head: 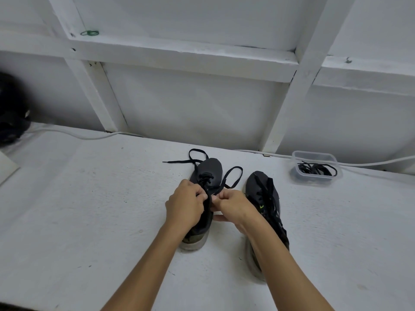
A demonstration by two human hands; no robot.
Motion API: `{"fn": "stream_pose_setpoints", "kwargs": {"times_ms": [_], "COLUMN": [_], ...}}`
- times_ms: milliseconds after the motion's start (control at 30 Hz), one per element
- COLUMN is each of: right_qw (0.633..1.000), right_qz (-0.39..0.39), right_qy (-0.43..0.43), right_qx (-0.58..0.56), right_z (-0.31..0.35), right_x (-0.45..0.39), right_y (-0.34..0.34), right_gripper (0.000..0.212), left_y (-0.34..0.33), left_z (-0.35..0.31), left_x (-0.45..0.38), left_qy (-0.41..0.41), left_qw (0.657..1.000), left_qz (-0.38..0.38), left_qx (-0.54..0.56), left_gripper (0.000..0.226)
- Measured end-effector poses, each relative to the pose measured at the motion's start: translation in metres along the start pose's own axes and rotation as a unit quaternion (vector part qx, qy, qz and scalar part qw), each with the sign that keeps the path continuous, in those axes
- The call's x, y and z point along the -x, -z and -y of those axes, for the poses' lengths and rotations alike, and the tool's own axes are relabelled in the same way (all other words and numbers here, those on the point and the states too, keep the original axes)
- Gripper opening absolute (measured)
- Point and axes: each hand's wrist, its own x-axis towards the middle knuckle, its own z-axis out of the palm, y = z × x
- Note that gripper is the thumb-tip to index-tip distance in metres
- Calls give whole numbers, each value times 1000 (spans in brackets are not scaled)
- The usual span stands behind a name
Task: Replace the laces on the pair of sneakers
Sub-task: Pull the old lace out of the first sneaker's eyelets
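Observation:
Two dark grey sneakers stand side by side on the white table, toes pointing away from me. On the left sneaker (210,170) a black lace (231,175) runs through the eyelets, with loose ends trailing past the toe to both sides. My left hand (184,204) and my right hand (233,206) both pinch this lace over the shoe's tongue. The right sneaker (261,190) is laced in black, and my right forearm hides its heel.
A clear plastic tub (316,168) with a tangle of black laces sits at the back right. A white cable (74,134) runs along the foot of the white framed wall. A dark object (10,113) lies at the far left edge.

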Motion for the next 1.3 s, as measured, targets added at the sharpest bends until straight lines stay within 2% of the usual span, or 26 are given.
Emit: {"fn": "stream_pose_setpoints", "kwargs": {"times_ms": [133,267,367,500,567,633,733,800,1000,1167,1300], "right_qw": [1000,1000,998,986,981,984,982,985,975,967,942], "right_qz": [-1,2,-16,-152,-187,-165,-80,-28,12,9,-38], "right_qy": [3,-8,-18,29,49,52,59,61,97,80,97], "right_qx": [-8,-13,-58,-58,-23,44,159,157,200,243,319], "right_z": [-3,2,8,12,13,12,5,2,18,14,7], "right_x": [0,0,-1,-1,3,10,20,26,28,26,27], "right_y": [-2,1,6,23,28,23,9,-1,7,10,-5], "right_gripper": [17,17,18,28,34,32,27,23,6,43,51], "left_y": [-2,-1,1,1,-1,-2,3,6,5,0,2], "left_z": [-2,8,19,29,30,29,31,35,33,27,26], "left_x": [1,7,10,14,15,13,9,8,7,3,-2], "left_qy": [7,-27,-25,30,41,51,93,118,130,115,91], "left_qw": [1000,998,992,985,986,985,979,970,936,946,957], "left_qz": [-5,-15,-2,-10,-9,-6,-6,-3,34,-12,0], "left_qx": [5,55,124,168,164,163,182,211,326,301,276], "left_gripper": [12,9,21,18,10,13,21,21,8,2,6]}}
